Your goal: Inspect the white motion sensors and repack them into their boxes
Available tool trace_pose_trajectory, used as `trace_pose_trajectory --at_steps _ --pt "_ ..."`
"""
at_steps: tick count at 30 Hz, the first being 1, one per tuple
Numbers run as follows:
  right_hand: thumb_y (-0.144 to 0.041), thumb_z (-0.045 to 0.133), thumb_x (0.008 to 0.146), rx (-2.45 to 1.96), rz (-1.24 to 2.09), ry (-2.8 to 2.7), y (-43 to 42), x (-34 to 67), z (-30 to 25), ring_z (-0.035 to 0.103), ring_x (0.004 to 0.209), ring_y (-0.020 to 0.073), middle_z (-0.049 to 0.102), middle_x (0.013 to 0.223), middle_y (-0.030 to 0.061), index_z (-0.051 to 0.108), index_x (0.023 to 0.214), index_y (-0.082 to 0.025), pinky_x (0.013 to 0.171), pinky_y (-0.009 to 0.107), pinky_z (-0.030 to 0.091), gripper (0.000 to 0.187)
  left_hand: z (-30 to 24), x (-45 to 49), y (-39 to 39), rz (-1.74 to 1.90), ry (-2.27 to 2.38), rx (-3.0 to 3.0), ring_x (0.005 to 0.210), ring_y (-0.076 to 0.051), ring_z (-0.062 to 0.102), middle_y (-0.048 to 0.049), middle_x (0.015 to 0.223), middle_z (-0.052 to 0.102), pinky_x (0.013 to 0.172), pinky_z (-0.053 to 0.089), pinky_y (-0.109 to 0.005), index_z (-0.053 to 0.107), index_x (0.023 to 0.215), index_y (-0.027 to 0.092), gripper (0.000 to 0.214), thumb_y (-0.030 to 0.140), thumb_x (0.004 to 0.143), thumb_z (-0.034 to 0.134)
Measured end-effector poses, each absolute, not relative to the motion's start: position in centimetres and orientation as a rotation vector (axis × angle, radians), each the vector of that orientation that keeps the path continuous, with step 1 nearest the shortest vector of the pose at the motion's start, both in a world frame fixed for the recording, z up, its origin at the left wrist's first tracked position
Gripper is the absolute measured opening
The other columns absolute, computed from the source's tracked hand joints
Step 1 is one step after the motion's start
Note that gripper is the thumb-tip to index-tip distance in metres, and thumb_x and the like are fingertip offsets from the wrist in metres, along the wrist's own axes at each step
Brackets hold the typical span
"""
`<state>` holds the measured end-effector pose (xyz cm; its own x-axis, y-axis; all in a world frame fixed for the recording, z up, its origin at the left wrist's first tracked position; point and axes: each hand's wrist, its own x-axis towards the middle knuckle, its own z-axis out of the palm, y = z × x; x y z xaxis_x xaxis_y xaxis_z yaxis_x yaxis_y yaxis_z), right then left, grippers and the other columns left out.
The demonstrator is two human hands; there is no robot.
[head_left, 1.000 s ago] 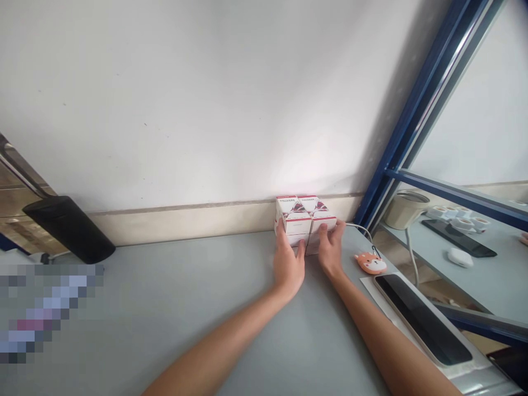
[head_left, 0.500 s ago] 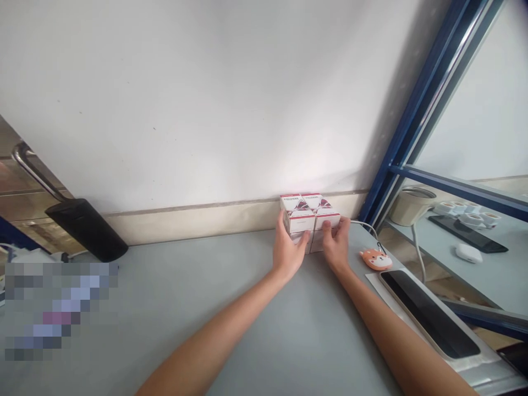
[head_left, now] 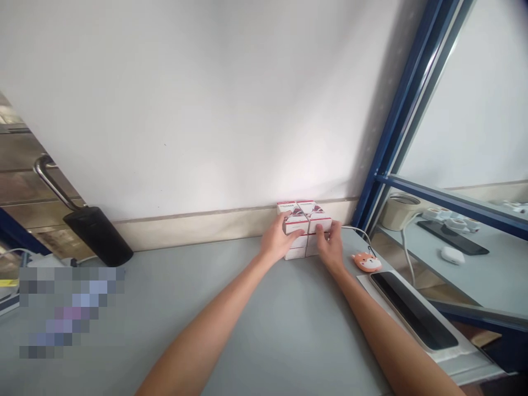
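- Boxes (head_left: 300, 224): white, red edge stripes, dark reddish print on tops
- Table (head_left: 185, 291): plain grey-blue
- Wall (head_left: 206, 110): white; skirting (head_left: 206, 227): cream
- Case (head_left: 366, 262): orange and white, animal-face pattern
- Phone (head_left: 413, 310): black front, pale rim
- Frame (head_left: 392, 110): dark blue
- Bent rod (head_left: 58, 187): silver, black end piece (head_left: 99, 236)
- Cup (head_left: 398, 212): cream
- Cable (head_left: 406, 254): white

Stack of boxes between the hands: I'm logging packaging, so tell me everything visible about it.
The stack of boxes stands on the grey table near the wall, two columns side by side, at least two layers high. It looks like card, white with red edging; the tops, apparently closed, carry dark reddish pictures and print too small to read. The left hand holds its left side, thumb across the front; the right hand holds its right, thumb on the front.
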<state>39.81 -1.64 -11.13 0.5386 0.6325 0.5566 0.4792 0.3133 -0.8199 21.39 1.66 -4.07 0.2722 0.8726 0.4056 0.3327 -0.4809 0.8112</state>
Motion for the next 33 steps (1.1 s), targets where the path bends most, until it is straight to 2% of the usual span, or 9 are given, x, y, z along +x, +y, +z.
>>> trace_pose_trajectory --at_steps 5,8,11,14,18,22,25,28,33 --pt "-0.063 0.053 0.1 -1.302 0.096 -1.109 -1.8 40.0 -10.9 0.067 0.101 0.0301 0.07 0.112 0.0133 0.051 0.117 -0.021 0.092 0.049 0.053 0.045 -3.2 18.7 -0.1 1.238 1.001 1.883 0.133 -0.032 0.063 -0.0055 0.142 0.071 0.116 0.047 -0.048 0.067 0.133 0.032 0.063 0.045 0.076 0.092" --pt "-0.058 0.058 0.095 -1.278 -0.032 -1.051 -2.4 39.5 -10.0 0.052 0.133 0.0344 0.055 0.137 0.0198 0.048 0.128 -0.02 0.113 0.058 0.042 0.052 -3.0 15.7 -2.0 1.262 0.926 1.772 0.135 -0.029 0.063 -0.0089 0.152 0.064 0.116 0.047 -0.043 0.061 0.14 0.03 0.072 0.062 0.08 0.085" --pt "-0.046 0.063 0.09 -1.212 -0.257 -1.031 -3.6 38.1 -8.5 0.038 0.148 0.0376 0.043 0.146 0.0225 0.045 0.132 -0.02 0.122 0.066 0.029 0.052 -3.2 12.0 -4.0 1.168 0.893 1.616 0.101 -0.028 0.078 -0.018 0.142 0.07 0.094 0.058 -0.045 0.052 0.149 0.023 0.08 0.082 0.094 0.051" --pt "-0.035 0.06 0.093 -1.1 -0.329 -1.209 -5.5 35.3 -7.1 0.052 0.134 0.036 0.052 0.13 0.0175 0.05 0.123 -0.024 0.116 0.065 0.039 0.033 -4.0 8.1 -5.5 0.958 0.804 1.384 0.089 -0.029 0.078 -0.0217 0.127 0.077 0.09 0.058 -0.046 0.062 0.144 0.018 0.093 0.087 0.097 0.019" --pt "-0.034 0.053 0.103 -1.026 0.1 -1.582 -8.2 30.5 -6.5 0.063 0.115 0.0291 0.061 0.118 0.0105 0.059 0.115 -0.028 0.105 0.054 0.052 0.015 -5.5 4.4 -6.5 0.825 0.69 1.097 0.084 -0.029 0.075 -0.0203 0.126 0.078 0.085 0.055 -0.045 0.062 0.146 0.021 0.089 0.086 0.097 0.025" --pt "-0.048 0.056 0.106 -1.048 0.782 -1.524 -10.1 27.2 -7.2 0.062 0.127 0.0266 0.057 0.145 0.0108 0.043 0.147 -0.034 0.104 0.049 0.057 0.045 -6.3 3.5 -6.8 0.813 0.654 1.027 0.077 -0.029 0.072 -0.0206 0.121 0.078 0.076 0.054 -0.046 0.061 0.148 0.022 0.093 0.087 0.096 0.02" --pt "-0.054 0.054 0.107 -0.943 1.168 -1.429 -10.4 26.5 -7.8 0.068 0.116 0.0238 0.063 0.14 0.0105 0.032 0.154 -0.035 0.097 0.046 0.062 0.055 -6.6 3.5 -6.8 0.761 0.638 1.027 0.075 -0.028 0.071 -0.0194 0.118 0.078 0.077 0.055 -0.047 0.061 0.146 0.021 0.091 0.084 0.098 0.018" --pt "-0.055 0.061 0.103 -0.979 1.153 -1.346 -10.0 26.7 -8.3 0.07 0.105 0.0232 0.069 0.128 0.0086 0.04 0.149 -0.034 0.09 0.043 0.063 0.055 -7.4 3.0 -6.6 0.884 0.94 1.18 0.088 -0.029 0.071 -0.0138 0.123 0.076 0.082 0.057 -0.046 0.062 0.141 0.026 0.071 0.076 0.103 0.027" --pt "-0.053 0.068 0.099 -1.203 0.907 -1.383 -9.8 26.8 -9.1 0.069 0.091 0.0225 0.073 0.115 0.0066 0.048 0.145 -0.032 0.088 0.045 0.061 0.054 -8.4 1.8 -6.7 1.281 1.386 1.983 0.14 -0.033 0.056 -0.0085 0.152 0.059 0.117 0.046 -0.057 0.051 0.146 0.035 0.045 0.05 0.104 0.054"
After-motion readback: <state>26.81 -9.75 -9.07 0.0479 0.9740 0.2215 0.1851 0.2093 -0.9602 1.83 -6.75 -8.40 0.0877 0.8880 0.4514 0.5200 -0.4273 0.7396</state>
